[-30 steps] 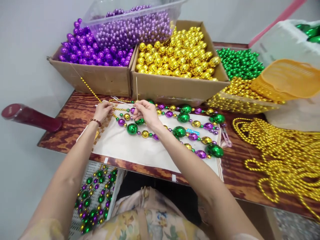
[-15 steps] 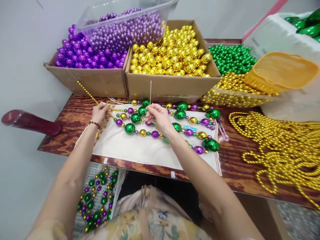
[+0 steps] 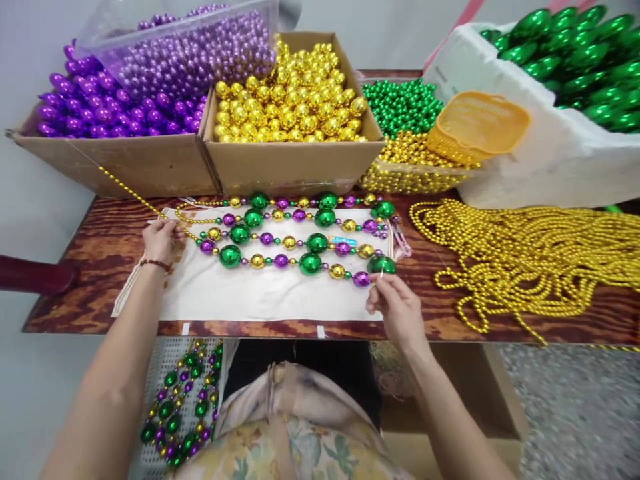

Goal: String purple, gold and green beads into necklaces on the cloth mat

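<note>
Your left hand (image 3: 161,239) was closed in a pinch on the thin gold strand (image 3: 131,193) at the left edge of the white cloth (image 3: 250,297). Your right hand (image 3: 396,308) had thumb and forefinger pressed together on a fine needle (image 3: 381,272), just beside the big green ball that ended the nearest row, with the other fingers loosely curled. The bead string (image 3: 280,243) of green, purple and gold lay in rows on the cloth between your hands. Behind it stood the purple-ball box (image 3: 115,163) and the gold-ball box (image 3: 290,167). A heap of gold chains (image 3: 525,253) lay to the right on the wooden table (image 3: 100,233).
</note>
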